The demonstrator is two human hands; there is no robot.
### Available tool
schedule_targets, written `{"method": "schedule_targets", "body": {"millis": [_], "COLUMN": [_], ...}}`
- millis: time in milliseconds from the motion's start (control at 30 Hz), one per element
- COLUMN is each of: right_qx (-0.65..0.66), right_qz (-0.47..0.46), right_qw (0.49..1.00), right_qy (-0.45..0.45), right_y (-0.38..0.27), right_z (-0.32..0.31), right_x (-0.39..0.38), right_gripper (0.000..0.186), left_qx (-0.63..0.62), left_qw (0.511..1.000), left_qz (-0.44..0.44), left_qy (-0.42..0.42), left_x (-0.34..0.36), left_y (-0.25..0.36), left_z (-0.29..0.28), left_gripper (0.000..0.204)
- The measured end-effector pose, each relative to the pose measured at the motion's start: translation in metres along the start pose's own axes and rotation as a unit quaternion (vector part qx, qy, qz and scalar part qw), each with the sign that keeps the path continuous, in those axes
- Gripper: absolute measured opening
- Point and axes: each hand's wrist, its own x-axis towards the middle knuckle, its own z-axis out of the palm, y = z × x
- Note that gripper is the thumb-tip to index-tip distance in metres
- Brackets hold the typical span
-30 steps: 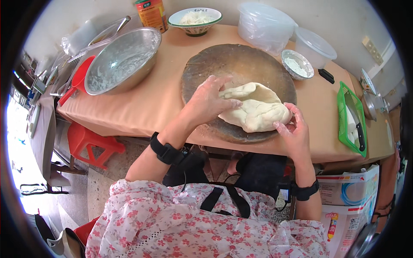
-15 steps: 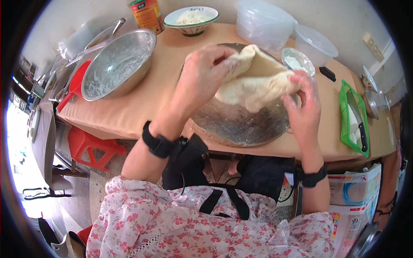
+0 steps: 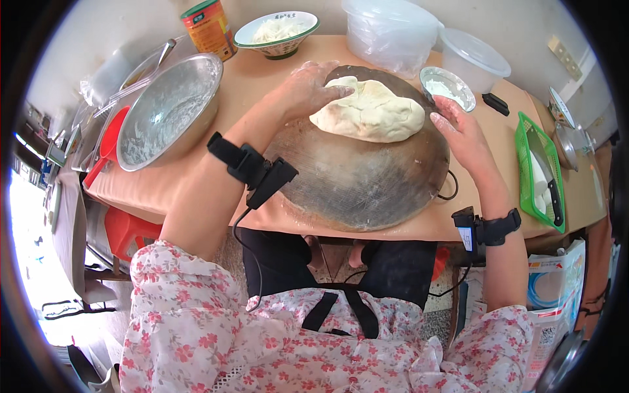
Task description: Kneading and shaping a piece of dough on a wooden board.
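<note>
A pale, lumpy slab of dough point(image 3: 377, 114) lies on the far part of a round, dark wooden board point(image 3: 360, 190). At the dough's left end is my left hand point(image 3: 310, 90), its fingers spread and the thumb reaching over the dough's edge. My right hand point(image 3: 460, 131) is apart from the dough, just right of the board, fingers loosely extended and holding nothing. Close beyond its fingertips sits a small bowl of white powder point(image 3: 447, 90). Both hands have white powder on them, and each wrist carries a black strap with a small device.
A large floury metal bowl point(image 3: 171, 111) and a red scoop point(image 3: 108, 145) stand left. Along the back are an orange can point(image 3: 209, 31), a bowl of white shreds point(image 3: 276, 31) and plastic tubs point(image 3: 390, 39). A green basket point(image 3: 541, 171) with a knife lies right.
The dough has gone from being held up between both hands to lying on the board. My right hand has let go of it; my left hand has opened at its edge.
</note>
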Motion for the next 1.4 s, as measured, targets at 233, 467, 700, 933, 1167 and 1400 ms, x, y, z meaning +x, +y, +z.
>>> {"method": "schedule_targets", "body": {"millis": [233, 467, 700, 933, 1167, 1400], "right_qx": [-0.140, -0.148, -0.088, -0.004, 0.001, -0.025], "right_qz": [-0.065, -0.042, -0.056, -0.032, -0.004, -0.026], "right_qw": [0.985, 0.983, 0.991, 0.996, 0.995, 0.997], "right_qy": [-0.071, -0.103, -0.082, -0.081, -0.102, -0.064], "right_y": [-0.011, -0.015, -0.025, -0.024, -0.022, -0.025], "right_z": [0.017, 0.020, 0.014, 0.007, 0.018, 0.037], "right_x": [0.020, 0.014, -0.031, -0.065, -0.030, -0.031], "right_gripper": [0.055, 0.051, 0.046, 0.047, 0.087, 0.083], "left_qx": [0.067, 0.039, -0.078, -0.122, 0.011, -0.126], "left_qw": [0.988, 0.996, 0.994, 0.989, 0.988, 0.989], "left_qz": [-0.031, 0.044, 0.075, 0.078, 0.127, 0.040], "left_qy": [-0.139, -0.072, -0.007, 0.014, 0.084, -0.059], "left_x": [0.038, 0.025, -0.029, -0.058, -0.052, -0.050], "left_y": [0.001, -0.007, 0.015, 0.029, 0.008, 0.012], "left_z": [0.019, 0.024, 0.023, 0.017, 0.034, 0.026], "left_gripper": [0.087, 0.078, 0.036, 0.043, 0.082, 0.068]}}
